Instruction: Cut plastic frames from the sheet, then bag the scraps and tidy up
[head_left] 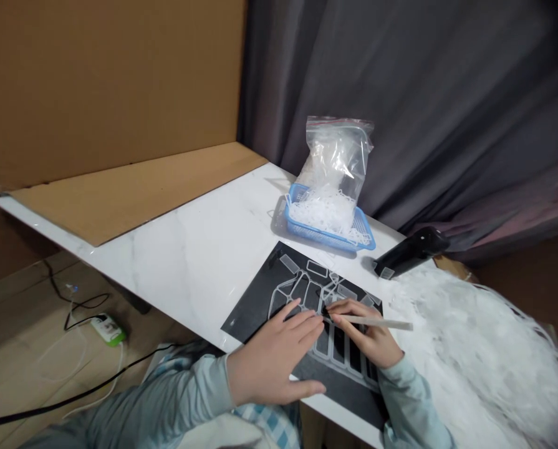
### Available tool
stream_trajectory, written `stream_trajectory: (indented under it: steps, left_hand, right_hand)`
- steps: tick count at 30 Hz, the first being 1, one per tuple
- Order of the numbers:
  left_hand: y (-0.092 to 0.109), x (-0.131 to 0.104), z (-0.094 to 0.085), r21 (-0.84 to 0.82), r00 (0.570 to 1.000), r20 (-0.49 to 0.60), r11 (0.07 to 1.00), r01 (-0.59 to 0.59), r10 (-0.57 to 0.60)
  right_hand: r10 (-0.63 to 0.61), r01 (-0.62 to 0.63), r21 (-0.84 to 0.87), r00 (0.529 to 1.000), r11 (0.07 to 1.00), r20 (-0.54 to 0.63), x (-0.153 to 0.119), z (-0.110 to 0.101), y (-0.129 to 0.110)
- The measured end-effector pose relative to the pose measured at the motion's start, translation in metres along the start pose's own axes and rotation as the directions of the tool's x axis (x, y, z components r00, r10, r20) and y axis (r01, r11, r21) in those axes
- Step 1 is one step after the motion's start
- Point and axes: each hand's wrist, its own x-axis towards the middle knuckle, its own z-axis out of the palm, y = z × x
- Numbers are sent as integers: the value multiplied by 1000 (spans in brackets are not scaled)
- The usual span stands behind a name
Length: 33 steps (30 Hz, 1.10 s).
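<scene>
On the table lies a black mat (245,307) bearing a pale, translucent sheet with cut-out shapes (323,343), including long rounded slots. My left hand (276,352) rests over the sheet's left part, fingers stretched out and thumb apart. My right hand (370,337) is closed around a slim, pale, stick-like tool (391,323). The tool's tip is at the sheet, close to my left fingertips; its exact kind is not clear. Small translucent pieces, such as a rectangle (317,269), lie near the mat's far edge.
A blue basket (323,237) holds white strips and a clear zip bag (339,153). A black cylindrical object (412,252) lies to its right. Piled white, translucent material (489,349) covers the right side. Cardboard (138,193) stands at the left, a power strip (108,329) on the floor.
</scene>
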Motion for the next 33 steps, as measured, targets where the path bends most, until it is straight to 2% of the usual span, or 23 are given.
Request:
stream_trajectory:
  steps: [4, 6, 8, 11, 14, 17, 19, 22, 24, 26, 28, 31, 32, 33]
  left_hand:
    - [-1, 2, 1, 1, 1000, -16, 1000, 2, -2]
    - [-1, 2, 1, -8, 1000, -15, 1000, 7, -7]
    - [-1, 3, 1, -16, 1000, -16, 1000, 19, -19]
    - [0, 3, 2, -22, 999, -33, 999, 36, -37]
    - [0, 2, 2, -27, 998, -47, 999, 41, -43]
    - [0, 1, 2, -42, 998, -30, 998, 49, -51]
    - [0, 1, 2, -53, 998, -17, 997, 58, -59]
    - [0, 0, 2, -65, 997, -14, 996, 69, -70]
    - [0, 0, 2, -72, 997, -15, 995, 71, -72]
    - [0, 0, 2, -78, 997, -11, 994, 74, -75]
    - [0, 0, 1, -83, 997, -7, 993, 81, -82]
    - [0, 0, 1, -98, 996, 0, 991, 89, -89]
    - [-1, 0, 1, -101, 996, 5, 991, 90, -90]
    - [-1, 0, 1, -100, 996, 12, 991, 91, -90]
  right_hand:
    - [-33, 33, -32, 999, 999, 12, -1, -1, 0]
    - [-96, 96, -83, 995, 992, 6, -1, 1, 1]
    - [-198, 196, -173, 980, 965, 3, -1, 6, 2]
    - [-321, 303, -374, 947, 877, 14, -1, 12, 7]
    - [-349, 247, -575, 934, 780, -74, -2, 11, 14]
    - [-330, 54, -644, 889, 763, -316, -5, 4, 16]
    - [-300, -32, -591, 839, 806, -454, -8, 1, 12]
    - [-167, -69, -373, 808, 925, -564, -9, 1, 3]
    - [-33, -111, -197, 790, 974, -612, -10, 1, -1]
    - [83, -163, -63, 752, 985, -654, -11, -1, -2]
    - [187, -197, 56, 748, 979, -637, -12, -5, 1]
    - [285, -130, 299, 773, 946, -567, -14, -13, 10]
    - [290, -69, 371, 761, 926, -580, -15, -16, 13]
    - [285, 5, 420, 726, 908, -626, -15, -20, 15]
